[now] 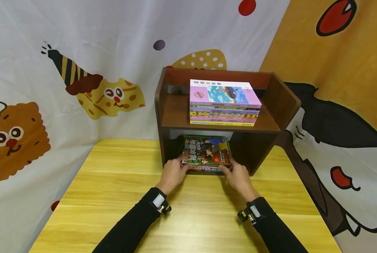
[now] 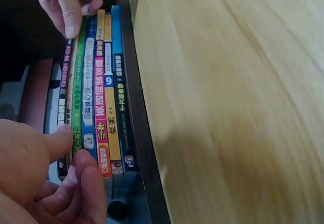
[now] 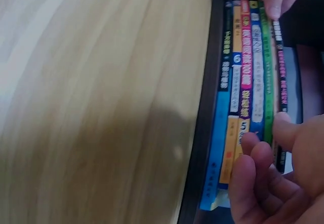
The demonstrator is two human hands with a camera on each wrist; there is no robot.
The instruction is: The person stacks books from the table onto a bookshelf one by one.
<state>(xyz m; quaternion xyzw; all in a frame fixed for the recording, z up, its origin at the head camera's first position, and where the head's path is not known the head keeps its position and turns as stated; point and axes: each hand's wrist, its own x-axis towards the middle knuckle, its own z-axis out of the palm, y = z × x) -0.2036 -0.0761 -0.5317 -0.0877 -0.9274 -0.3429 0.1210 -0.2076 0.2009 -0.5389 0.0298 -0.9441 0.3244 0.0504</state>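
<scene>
A short stack of books point(image 1: 205, 149) lies flat in the lower compartment of a dark brown shelf point(image 1: 176, 112), spines to the front. Its top book has a colourful comic-style cover and a black-spined edge point(image 2: 63, 89). My left hand point(image 1: 173, 173) holds the stack's left front corner, thumb against the upper spines and fingers at the side. At the opposite corner, my right hand point(image 1: 239, 176) grips likewise, its thumb on the upper spines and curled fingers against the book ends in the right wrist view. Lower spines include a green one point(image 3: 266, 77) and a blue one point(image 3: 216, 138).
Another stack of books point(image 1: 223, 112), topped by a pink cover, lies on the shelf's upper level. The shelf stands at the back of a yellow wood-grain table point(image 1: 122, 165). Behind hangs a cartoon-printed cloth point(image 1: 122, 42). Side walls of the shelf flank both hands.
</scene>
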